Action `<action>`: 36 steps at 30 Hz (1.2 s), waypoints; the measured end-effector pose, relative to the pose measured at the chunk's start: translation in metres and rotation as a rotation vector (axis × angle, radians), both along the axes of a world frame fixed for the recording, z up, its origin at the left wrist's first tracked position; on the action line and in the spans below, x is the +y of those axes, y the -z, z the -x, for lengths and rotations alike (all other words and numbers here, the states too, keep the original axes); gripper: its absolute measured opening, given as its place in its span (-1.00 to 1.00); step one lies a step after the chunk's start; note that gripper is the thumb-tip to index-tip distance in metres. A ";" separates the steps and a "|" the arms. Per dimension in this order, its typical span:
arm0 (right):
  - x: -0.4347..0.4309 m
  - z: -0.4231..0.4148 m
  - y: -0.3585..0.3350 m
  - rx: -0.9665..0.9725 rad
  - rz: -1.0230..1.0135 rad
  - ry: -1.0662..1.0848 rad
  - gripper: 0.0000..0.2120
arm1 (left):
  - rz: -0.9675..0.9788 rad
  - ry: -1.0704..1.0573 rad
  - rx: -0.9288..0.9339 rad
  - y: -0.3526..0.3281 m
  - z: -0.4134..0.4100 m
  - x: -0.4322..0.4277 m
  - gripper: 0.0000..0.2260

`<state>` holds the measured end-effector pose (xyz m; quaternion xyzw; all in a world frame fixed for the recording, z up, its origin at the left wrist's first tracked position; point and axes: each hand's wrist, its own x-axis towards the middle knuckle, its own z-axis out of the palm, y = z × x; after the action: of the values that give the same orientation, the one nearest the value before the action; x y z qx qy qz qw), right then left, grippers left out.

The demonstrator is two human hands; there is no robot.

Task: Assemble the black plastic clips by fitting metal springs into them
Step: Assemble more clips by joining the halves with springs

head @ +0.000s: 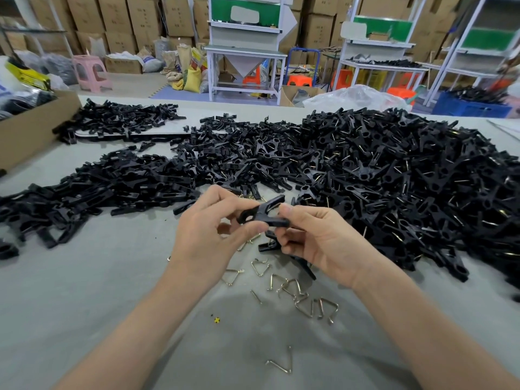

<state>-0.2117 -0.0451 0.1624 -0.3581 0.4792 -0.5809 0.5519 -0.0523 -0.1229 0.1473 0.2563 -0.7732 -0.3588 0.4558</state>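
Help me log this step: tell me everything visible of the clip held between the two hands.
The clip is black and plastic-looking: two long halves joined at the left end, where a round hole shows, spreading in a V toward the right. It is held above the table. The left hand pinches its left end; the right hand pinches its lower half. Whether a spring is in it cannot be told.

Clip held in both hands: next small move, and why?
Probably keep the left hand pinching the clip and drop the right hand to the nearest loose spring on the table. No spring shows in the held clip, and springs lie right below the hands.
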 end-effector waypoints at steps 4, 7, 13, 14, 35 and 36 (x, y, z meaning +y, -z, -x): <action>0.002 -0.003 -0.001 -0.134 -0.072 -0.126 -0.74 | 0.011 0.061 0.048 0.000 0.002 0.004 -0.77; 0.003 -0.007 -0.001 -0.199 -0.075 -0.160 -0.72 | 0.065 0.066 0.029 0.000 0.002 0.004 -0.76; 0.002 -0.008 0.002 -0.210 -0.047 -0.165 -0.69 | 0.160 0.032 -0.019 -0.002 0.000 0.003 -0.78; 0.002 -0.008 0.003 -0.210 -0.039 -0.171 -0.67 | 0.167 0.036 -0.013 -0.002 0.000 0.004 -0.79; 0.004 -0.014 0.001 -0.182 0.055 -0.226 -0.78 | 0.196 0.018 0.031 0.009 0.004 0.004 -0.74; 0.003 -0.014 0.002 -0.192 0.056 -0.199 -0.78 | 0.203 0.023 0.022 0.009 0.004 0.003 -0.72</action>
<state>-0.1980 -0.0424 0.1603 -0.3619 0.3700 -0.5681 0.6398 -0.0563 -0.1195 0.1385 0.1958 -0.8034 -0.2867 0.4837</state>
